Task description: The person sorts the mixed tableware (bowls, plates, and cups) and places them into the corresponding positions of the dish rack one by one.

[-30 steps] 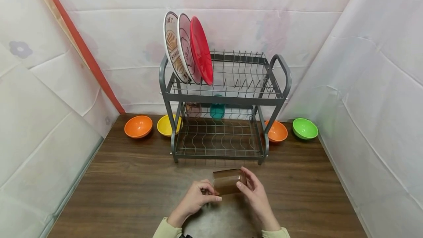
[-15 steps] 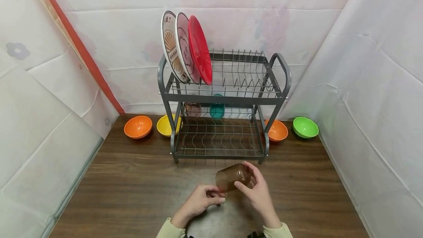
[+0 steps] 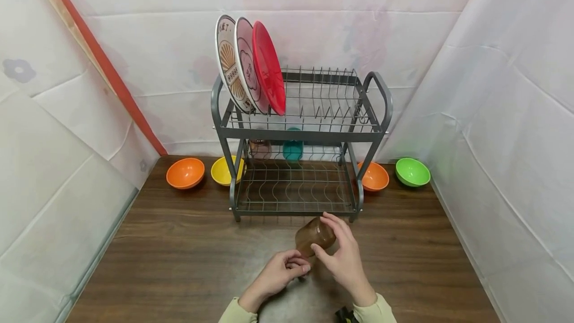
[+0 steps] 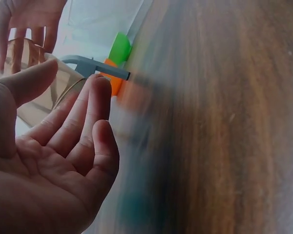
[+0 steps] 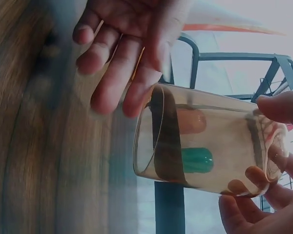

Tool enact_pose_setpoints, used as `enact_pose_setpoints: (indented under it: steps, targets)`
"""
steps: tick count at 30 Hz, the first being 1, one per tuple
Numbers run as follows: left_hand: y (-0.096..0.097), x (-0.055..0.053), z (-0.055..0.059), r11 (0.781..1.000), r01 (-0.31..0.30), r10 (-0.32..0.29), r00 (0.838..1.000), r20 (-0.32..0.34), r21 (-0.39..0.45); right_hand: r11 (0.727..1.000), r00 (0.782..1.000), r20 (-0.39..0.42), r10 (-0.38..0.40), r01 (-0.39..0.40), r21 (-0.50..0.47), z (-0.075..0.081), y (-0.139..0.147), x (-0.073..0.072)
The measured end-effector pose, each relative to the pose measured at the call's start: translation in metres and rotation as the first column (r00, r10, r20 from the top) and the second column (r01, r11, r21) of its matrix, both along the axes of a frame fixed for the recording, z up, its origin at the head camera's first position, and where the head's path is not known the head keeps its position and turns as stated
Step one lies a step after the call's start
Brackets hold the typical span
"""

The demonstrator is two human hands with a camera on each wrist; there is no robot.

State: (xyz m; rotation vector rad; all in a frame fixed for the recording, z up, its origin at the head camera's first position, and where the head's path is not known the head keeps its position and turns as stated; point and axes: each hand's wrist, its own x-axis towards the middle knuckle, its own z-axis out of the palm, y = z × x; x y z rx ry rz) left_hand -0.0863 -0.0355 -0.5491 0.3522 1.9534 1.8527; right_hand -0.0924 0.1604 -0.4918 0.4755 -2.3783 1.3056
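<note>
A clear brown drinking glass (image 3: 315, 237) is tilted over the table, its open mouth toward my left hand and its base toward my right. My right hand (image 3: 345, 258) holds it by the base end, thumb on the near side and fingers over the far side. My left hand (image 3: 280, 274) is at the lower rim, fingertips right at the edge. In the left wrist view its fingers (image 4: 73, 131) are loosely bent, with the thumb apart from them. The right wrist view shows the glass (image 5: 210, 141) from the side, mouth to the left.
A grey two-tier dish rack (image 3: 296, 136) stands ahead, with a patterned plate (image 3: 230, 66), a pink plate (image 3: 248, 64) and a red plate (image 3: 269, 69) upright on top. A pinkish glass (image 3: 260, 149) and a teal glass (image 3: 293, 150) sit below. Orange (image 3: 185, 173), yellow (image 3: 220, 171) and green bowls (image 3: 412, 172) flank it.
The glass has turned from nearly level to slanted, its base end rising toward the rack. Both hands have moved slightly forward, and my left thumb has come away from the rim.
</note>
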Motion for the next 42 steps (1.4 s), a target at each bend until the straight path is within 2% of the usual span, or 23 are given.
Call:
enact_pose_setpoints:
  steps: [7, 12, 20, 26, 30, 34, 38, 42]
  targets:
    - [-0.003, -0.001, 0.002, 0.999, -0.009, 0.009, 1.000, 0.000, -0.031, 0.999, 0.995, -0.099, -0.008, 0.013, 0.049, 0.006, 0.005, -0.008]
    - [-0.011, -0.002, 0.000, 0.999, -0.007, 0.007, 1.000, 0.004, -0.043, 0.996, 0.991, -0.121, -0.049, 0.057, 0.067, 0.017, 0.013, -0.018]
    - [-0.036, -0.007, 0.001, 0.992, -0.095, 0.099, 0.994, 0.041, -0.084, 0.986, 0.983, -0.112, -0.143, 0.151, 0.066, 0.033, 0.023, -0.032]
    - [-0.053, -0.013, 0.002, 0.971, -0.209, 0.213, 0.977, 0.020, -0.119, 0.979, 0.976, -0.128, -0.176, 0.187, 0.078, 0.042, 0.031, -0.046]
    - [-0.064, -0.016, -0.001, 0.954, -0.266, 0.270, 0.963, 0.006, -0.136, 0.974, 0.974, -0.124, -0.191, 0.204, 0.103, 0.046, 0.034, -0.055]
    - [-0.074, -0.017, 0.002, 0.938, -0.322, 0.324, 0.946, -0.011, -0.129, 0.969, 0.973, -0.115, -0.198, 0.212, 0.123, 0.049, 0.035, -0.066]
    - [-0.081, -0.017, 0.007, 0.922, -0.362, 0.362, 0.932, -0.024, -0.134, 0.966, 0.972, -0.128, -0.196, 0.213, 0.144, 0.053, 0.035, -0.083]
    - [-0.085, -0.017, 0.010, 0.912, -0.378, 0.379, 0.925, -0.027, -0.156, 0.963, 0.970, -0.154, -0.186, 0.211, 0.168, 0.057, 0.034, -0.101]
